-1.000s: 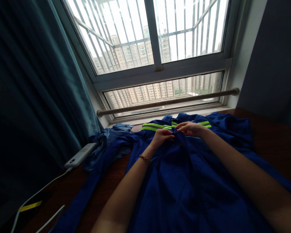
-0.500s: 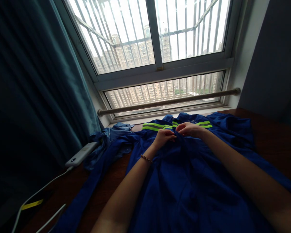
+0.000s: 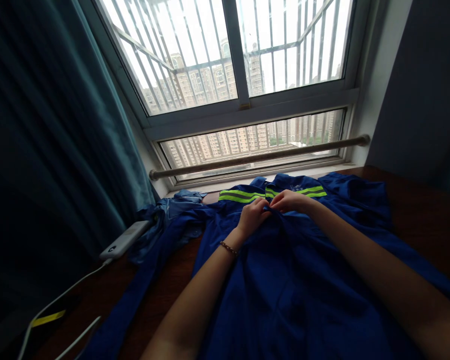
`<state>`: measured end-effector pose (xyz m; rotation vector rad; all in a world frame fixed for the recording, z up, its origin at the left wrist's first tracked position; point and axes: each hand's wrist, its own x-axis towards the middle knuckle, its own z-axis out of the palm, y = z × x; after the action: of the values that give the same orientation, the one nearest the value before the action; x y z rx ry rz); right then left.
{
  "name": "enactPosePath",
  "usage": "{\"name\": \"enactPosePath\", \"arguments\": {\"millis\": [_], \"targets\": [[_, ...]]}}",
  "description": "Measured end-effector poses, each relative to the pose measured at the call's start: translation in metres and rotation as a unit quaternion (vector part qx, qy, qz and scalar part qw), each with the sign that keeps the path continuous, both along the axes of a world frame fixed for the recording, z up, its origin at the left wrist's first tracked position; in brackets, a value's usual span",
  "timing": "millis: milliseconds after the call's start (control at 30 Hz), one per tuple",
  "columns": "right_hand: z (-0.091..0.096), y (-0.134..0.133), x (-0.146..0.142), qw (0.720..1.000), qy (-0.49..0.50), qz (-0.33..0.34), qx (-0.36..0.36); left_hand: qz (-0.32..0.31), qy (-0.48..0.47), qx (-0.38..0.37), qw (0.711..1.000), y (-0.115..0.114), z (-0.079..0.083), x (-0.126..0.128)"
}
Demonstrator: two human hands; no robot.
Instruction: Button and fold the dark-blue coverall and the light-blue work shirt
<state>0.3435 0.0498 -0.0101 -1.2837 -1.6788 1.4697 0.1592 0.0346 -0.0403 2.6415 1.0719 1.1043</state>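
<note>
A blue work jacket [image 3: 285, 280] with yellow-green reflective stripes lies spread over the dark wooden surface, its collar toward the window. Just below the stripes, my left hand [image 3: 254, 216] pinches the front edge of the cloth, a beaded bracelet on its wrist. My right hand [image 3: 290, 201] grips the same front edge close beside it, fingertips nearly touching the left ones. Between the fingers the cloth is slightly raised; any button or fastener there is too small to make out. One long sleeve stretches down to the lower left.
Left of the jacket are a crumpled lighter blue garment [image 3: 176, 207] and a white power bank [image 3: 124, 241] with a white cable [image 3: 65, 288]. A dark curtain [image 3: 67, 130] hangs at left. Behind runs a metal rail [image 3: 262, 158] before the barred window.
My left hand has closed in on the jacket's front edge, its fingers now bunched against the right fingertips. The right hand has barely shifted.
</note>
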Motion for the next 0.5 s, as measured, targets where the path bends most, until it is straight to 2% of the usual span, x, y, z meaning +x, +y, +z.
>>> {"name": "enactPosePath", "arguments": {"millis": [200, 300, 433, 500], "targets": [[-0.002, 0.005, 0.002, 0.999, 0.016, -0.043, -0.023, 0.012, 0.057, 0.032, 0.998, -0.003, 0.001, 0.001], [-0.003, 0.009, 0.0, 0.991, 0.073, -0.067, -0.092, 0.009, 0.068, 0.057, 0.996, -0.005, 0.002, 0.001], [-0.005, 0.012, 0.001, 0.967, 0.122, -0.058, -0.217, 0.008, 0.073, 0.089, 0.993, -0.005, -0.002, 0.0], [-0.007, 0.012, 0.002, 0.974, 0.11, -0.029, -0.198, 0.008, 0.078, 0.103, 0.992, -0.005, -0.004, -0.001]]}}
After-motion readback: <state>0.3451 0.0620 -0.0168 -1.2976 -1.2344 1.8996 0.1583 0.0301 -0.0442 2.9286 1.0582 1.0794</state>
